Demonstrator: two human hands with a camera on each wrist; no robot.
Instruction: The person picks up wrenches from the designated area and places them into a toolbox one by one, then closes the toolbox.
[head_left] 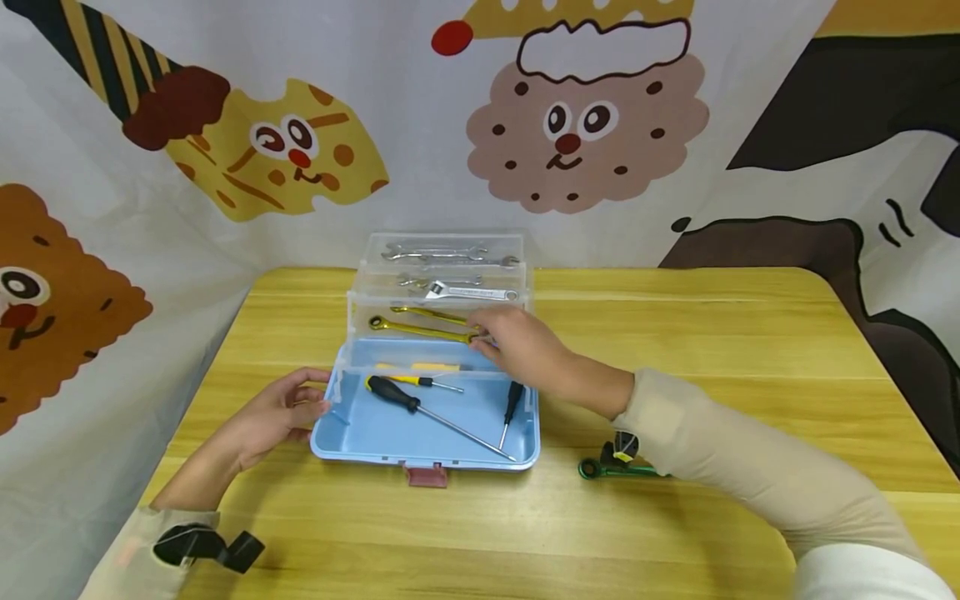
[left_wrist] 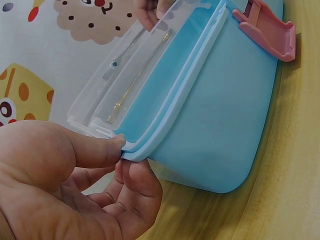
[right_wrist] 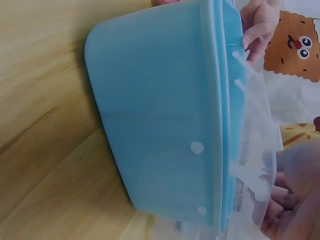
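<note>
A blue toolbox (head_left: 427, 446) stands on the table with its clear tiered trays (head_left: 442, 237) swung up and back. My left hand (head_left: 281, 412) pinches the box's left rim between thumb and fingers, plain in the left wrist view. Over the right side of the lowest tray, my right hand (head_left: 525, 350) has its fingertips at the end of a gold ratchet wrench (head_left: 420, 329); I cannot tell whether they grip it. Behind it lies another gold wrench (head_left: 427, 314). Inside the box are a long black-handled screwdriver (head_left: 393, 392), a yellow-and-black screwdriver (head_left: 408, 380) and a short black one (head_left: 513, 404).
Silver wrenches (head_left: 435, 252) and an adjustable wrench (head_left: 476, 292) lie in the upper trays. A green ratchet wrench (head_left: 626, 471) is on the table under my right forearm. A pink latch (head_left: 426, 477) hangs at the box front. A printed curtain (head_left: 420, 150) closes off the back.
</note>
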